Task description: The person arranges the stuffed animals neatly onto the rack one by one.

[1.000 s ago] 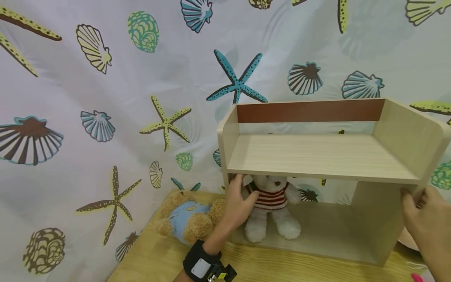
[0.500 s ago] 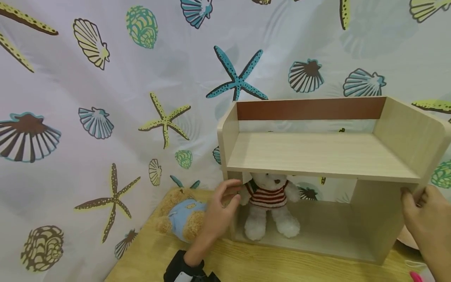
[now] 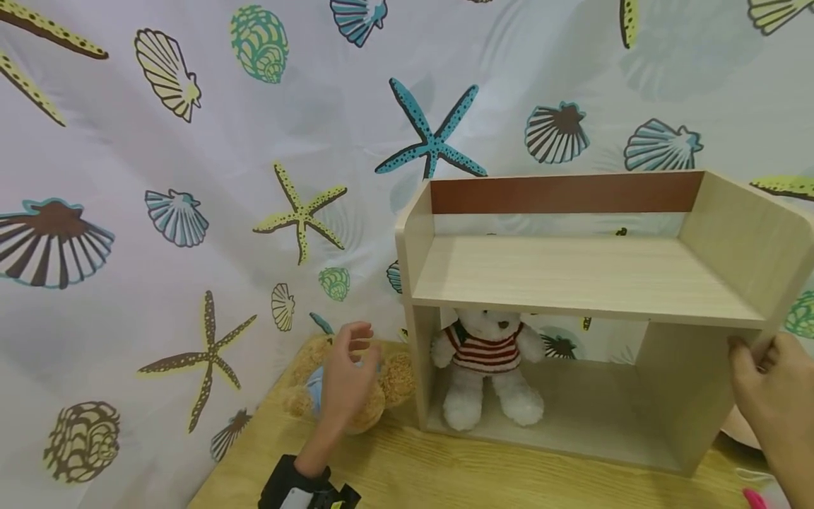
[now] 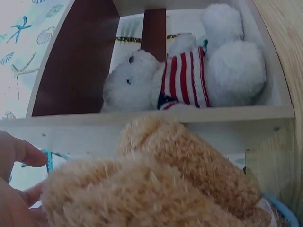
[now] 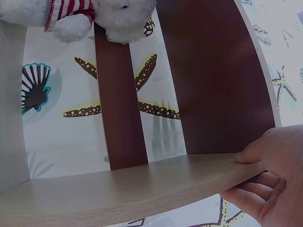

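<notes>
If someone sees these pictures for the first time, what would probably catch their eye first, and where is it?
Probably the white toy in the red-striped shirt, upright at the left inside the shelf, below its upper board. Next, perhaps, the blue starfish printed on the backdrop above. The brown toy lies left of the shelf, partly hidden by the left hand in the head view.

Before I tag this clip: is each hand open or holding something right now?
Left hand: open, holding nothing, over the brown teddy bear.
Right hand: closed, gripping the wooden shelf unit by its right side.
</notes>
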Tool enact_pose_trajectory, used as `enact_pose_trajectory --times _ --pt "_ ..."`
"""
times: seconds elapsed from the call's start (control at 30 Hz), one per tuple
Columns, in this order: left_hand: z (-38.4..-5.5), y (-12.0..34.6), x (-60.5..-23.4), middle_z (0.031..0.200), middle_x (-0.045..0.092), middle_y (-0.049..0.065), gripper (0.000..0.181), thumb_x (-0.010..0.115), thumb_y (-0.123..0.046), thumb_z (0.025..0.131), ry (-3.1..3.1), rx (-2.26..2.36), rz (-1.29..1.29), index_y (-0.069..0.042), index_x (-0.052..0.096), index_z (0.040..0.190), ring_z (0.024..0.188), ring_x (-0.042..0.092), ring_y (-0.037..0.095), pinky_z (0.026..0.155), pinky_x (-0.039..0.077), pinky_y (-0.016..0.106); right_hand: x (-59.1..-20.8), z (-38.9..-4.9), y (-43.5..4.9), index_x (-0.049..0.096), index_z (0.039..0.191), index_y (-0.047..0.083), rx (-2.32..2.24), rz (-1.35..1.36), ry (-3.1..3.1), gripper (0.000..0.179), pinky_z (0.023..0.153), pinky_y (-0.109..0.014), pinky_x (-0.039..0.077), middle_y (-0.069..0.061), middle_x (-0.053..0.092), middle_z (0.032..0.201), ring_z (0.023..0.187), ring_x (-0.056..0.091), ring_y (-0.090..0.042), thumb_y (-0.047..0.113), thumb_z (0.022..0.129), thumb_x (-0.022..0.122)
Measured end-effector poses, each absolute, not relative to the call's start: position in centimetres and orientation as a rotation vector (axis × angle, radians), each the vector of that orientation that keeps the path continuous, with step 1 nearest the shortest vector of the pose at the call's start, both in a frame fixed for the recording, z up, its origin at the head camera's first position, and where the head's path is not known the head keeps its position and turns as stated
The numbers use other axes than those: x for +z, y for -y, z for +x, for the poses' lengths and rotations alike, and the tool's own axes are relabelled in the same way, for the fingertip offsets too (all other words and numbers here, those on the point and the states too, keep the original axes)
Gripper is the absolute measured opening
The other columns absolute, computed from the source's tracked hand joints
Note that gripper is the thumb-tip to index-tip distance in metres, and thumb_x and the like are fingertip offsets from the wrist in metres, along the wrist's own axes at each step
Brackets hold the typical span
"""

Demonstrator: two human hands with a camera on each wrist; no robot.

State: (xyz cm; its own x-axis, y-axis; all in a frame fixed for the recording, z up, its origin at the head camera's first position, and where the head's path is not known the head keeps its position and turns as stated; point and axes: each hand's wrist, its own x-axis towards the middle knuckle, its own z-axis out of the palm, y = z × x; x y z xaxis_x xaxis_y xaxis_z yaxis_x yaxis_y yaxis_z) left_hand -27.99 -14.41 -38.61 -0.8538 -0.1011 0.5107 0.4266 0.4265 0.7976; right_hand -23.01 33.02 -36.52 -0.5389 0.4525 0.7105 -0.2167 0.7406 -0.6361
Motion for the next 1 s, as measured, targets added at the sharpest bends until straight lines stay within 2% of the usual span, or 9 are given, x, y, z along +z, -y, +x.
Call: enact_pose_trajectory --times 0.4,0.47,0.5,0.57,0.63,0.7,0.77,0.9,1.0 --pt "-28.7 16.8 -39.5 0.124 0.062 0.008 0.038 0.065 -0.019 0.095 2.341 -1.342 -0.067 -0.010 0.059 0.132 0.114 0.057 0.031 0.091 0.047 0.050 -36.1 -22.9 -33.2 0.049 0.077 -0.009 0.853 -0.225 2.009 0.019 0.057 0.003 0.028 -0.041 0.059 0.105 0.071 0.026 0.035 -0.001 0.091 0.058" --pt "-28.9 17.4 -39.8 0.124 0.062 0.010 0.039 0.066 -0.020 0.095 2.346 -1.338 -0.057 -0.009 0.059 0.132 0.115 0.057 0.032 0.093 0.046 0.051 -36.0 -22.7 -33.1 0.048 0.075 -0.008 0.813 -0.240 2.038 0.020 0.054 0.003 0.027 -0.041 0.059 0.103 0.068 0.053 0.022 -0.001 0.090 0.059" --pt "-28.9 17.6 -40.0 0.124 0.062 0.011 0.040 0.066 -0.021 0.095 2.350 -1.330 -0.049 -0.009 0.059 0.132 0.115 0.057 0.032 0.093 0.046 0.051 -36.0 -22.6 -33.1 0.049 0.075 -0.008 0.795 -0.251 2.052 0.020 0.053 0.002 0.026 -0.041 0.060 0.102 0.065 0.054 0.020 -0.001 0.090 0.059" --pt "-28.9 18.3 -40.3 0.124 0.062 0.012 0.041 0.066 -0.023 0.095 2.366 -1.306 -0.031 -0.008 0.058 0.133 0.116 0.057 0.033 0.092 0.046 0.053 -35.9 -22.4 -33.2 0.052 0.079 -0.010 0.743 -0.274 2.110 0.019 0.048 0.000 0.026 -0.040 0.060 0.102 0.064 0.071 -0.013 0.003 0.092 0.058" --pt "-29.0 19.0 -40.5 0.126 0.061 0.013 0.044 0.066 -0.026 0.095 2.399 -1.268 -0.006 -0.008 0.057 0.134 0.116 0.056 0.033 0.091 0.046 0.053 -35.9 -22.1 -33.2 0.054 0.084 -0.013 0.684 -0.282 2.159 0.022 0.046 -0.002 0.026 -0.039 0.061 0.101 0.074 0.068 -0.046 0.007 0.093 0.057" --pt "-29.1 19.9 -40.6 0.126 0.061 0.013 0.046 0.067 -0.029 0.095 2.433 -1.212 0.023 -0.008 0.057 0.135 0.115 0.057 0.033 0.089 0.047 0.054 -35.8 -22.0 -33.3 0.056 0.089 -0.014 0.662 -0.307 2.190 0.025 0.044 -0.009 0.029 -0.038 0.062 0.102 0.073 0.069 -0.046 0.011 0.094 0.057" --pt "-29.4 20.8 -40.7 0.124 0.063 0.013 0.049 0.066 -0.035 0.095 2.474 -1.145 0.060 -0.008 0.057 0.135 0.112 0.059 0.033 0.087 0.048 0.054 -35.8 -21.9 -33.2 0.056 0.091 -0.014 0.629 -0.315 2.201 0.027 0.044 -0.020 0.038 -0.037 0.063 0.102 0.080 0.063 -0.057 0.012 0.094 0.056" --pt "-29.7 23.0 -40.5 0.123 0.065 0.014 0.057 0.062 -0.047 0.096 2.559 -1.052 0.149 -0.007 0.057 0.136 0.110 0.061 0.034 0.084 0.050 0.054 -35.7 -21.7 -33.2 0.054 0.080 -0.006 0.603 -0.343 2.197 0.025 0.045 -0.039 0.039 -0.035 0.065 0.099 0.076 0.062 -0.056 0.014 0.094 0.057" --pt "-30.0 24.4 -41.1 0.125 0.063 0.017 0.061 0.058 -0.053 0.096 2.612 -1.028 0.189 -0.005 0.056 0.135 0.111 0.061 0.036 0.083 0.049 0.055 -35.8 -21.5 -33.4 0.053 0.080 -0.005 0.623 -0.363 2.204 0.025 0.045 -0.027 0.035 -0.034 0.065 0.101 0.078 0.063 -0.055 0.014 0.095 0.057"
